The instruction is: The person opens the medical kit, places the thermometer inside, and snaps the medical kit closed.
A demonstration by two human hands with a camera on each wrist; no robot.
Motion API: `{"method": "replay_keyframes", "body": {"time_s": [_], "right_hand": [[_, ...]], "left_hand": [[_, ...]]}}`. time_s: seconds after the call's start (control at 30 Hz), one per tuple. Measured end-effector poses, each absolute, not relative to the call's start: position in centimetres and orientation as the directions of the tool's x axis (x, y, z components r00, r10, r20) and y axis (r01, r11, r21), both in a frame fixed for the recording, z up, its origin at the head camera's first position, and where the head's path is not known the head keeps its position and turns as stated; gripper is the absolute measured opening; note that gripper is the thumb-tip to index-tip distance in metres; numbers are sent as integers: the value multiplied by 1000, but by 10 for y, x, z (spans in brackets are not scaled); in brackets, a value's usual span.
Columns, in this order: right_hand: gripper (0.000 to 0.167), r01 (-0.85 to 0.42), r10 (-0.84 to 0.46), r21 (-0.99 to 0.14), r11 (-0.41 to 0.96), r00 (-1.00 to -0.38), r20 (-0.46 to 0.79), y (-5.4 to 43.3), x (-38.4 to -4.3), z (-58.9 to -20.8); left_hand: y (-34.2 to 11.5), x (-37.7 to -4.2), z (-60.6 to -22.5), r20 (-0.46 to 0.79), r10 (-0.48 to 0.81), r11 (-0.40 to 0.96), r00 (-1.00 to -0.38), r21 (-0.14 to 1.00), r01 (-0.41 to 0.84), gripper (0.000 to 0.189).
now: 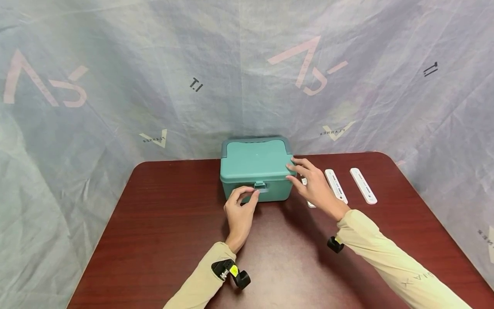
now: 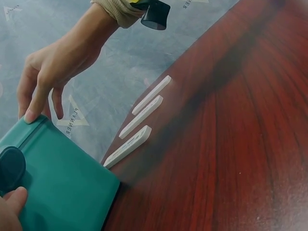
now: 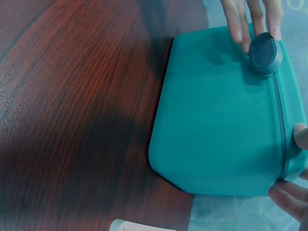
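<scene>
A teal lidded box point(image 1: 247, 192) stands at the back middle of the table, its lid point(image 1: 256, 159) down. On its front is a latch point(image 3: 263, 54), standing out from the wall. My left hand point(image 1: 240, 213) pinches the latch between thumb and fingers; in the left wrist view only a fingertip shows. My right hand point(image 1: 314, 184) rests its spread fingers and thumb on the lid's front right corner. The right wrist view shows that thumb point(image 3: 301, 136) against the lid's front, with fingers at the side.
Several slim white bars with small printed marks lie right of the box; the middle bar point(image 1: 336, 186) and right bar point(image 1: 363, 186) show best. The one nearest the box is partly behind my right hand. A printed grey curtain point(image 1: 239, 86) hangs behind the reddish-brown table point(image 1: 173, 223).
</scene>
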State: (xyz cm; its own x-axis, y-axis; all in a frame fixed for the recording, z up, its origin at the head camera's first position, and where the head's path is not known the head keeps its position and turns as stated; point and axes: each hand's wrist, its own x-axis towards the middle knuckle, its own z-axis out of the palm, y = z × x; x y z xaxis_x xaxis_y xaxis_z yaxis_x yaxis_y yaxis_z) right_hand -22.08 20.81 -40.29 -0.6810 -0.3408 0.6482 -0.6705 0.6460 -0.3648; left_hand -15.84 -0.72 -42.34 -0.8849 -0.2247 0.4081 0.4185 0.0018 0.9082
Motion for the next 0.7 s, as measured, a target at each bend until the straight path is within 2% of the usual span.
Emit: {"method": "replay_keyframes", "body": {"time_s": [0.7], "right_hand": [[35, -677, -340, -359, 642, -672, 658, 209, -221, -402]], "left_hand": [[-11, -165, -431, 471, -188, 23, -862, 880, 475, 15]]}}
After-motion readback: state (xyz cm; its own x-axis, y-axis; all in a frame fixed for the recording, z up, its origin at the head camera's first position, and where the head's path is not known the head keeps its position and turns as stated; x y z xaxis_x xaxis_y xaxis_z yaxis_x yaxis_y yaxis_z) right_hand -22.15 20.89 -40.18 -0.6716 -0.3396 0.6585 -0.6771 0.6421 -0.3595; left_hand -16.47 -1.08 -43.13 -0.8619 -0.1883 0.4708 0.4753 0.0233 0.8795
